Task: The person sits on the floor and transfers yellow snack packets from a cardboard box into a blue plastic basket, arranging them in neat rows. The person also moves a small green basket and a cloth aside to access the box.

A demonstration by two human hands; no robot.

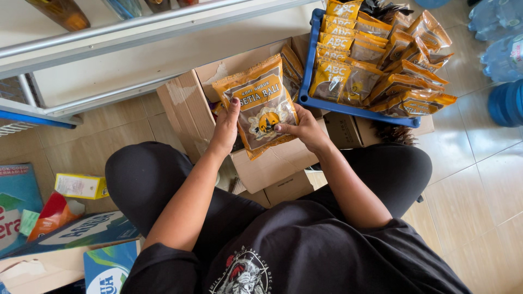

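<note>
Orange foil packet (pixel 260 106), light, crinkly and probably slick, sits above the open cardboard box (pixel 188 106), pinched at its side edges between my left hand (pixel 226 128) and right hand (pixel 306 129), both closed on it, where I judge the sealed seams stiffest.

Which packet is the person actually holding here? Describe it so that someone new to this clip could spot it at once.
Start at the open cardboard box on the tiled floor, in front of the person's knees. Above it, the left hand and right hand grip one orange and brown packet by its sides. Unlike the packets stacked in the blue tray, it is larger and faces the camera alone.
</note>
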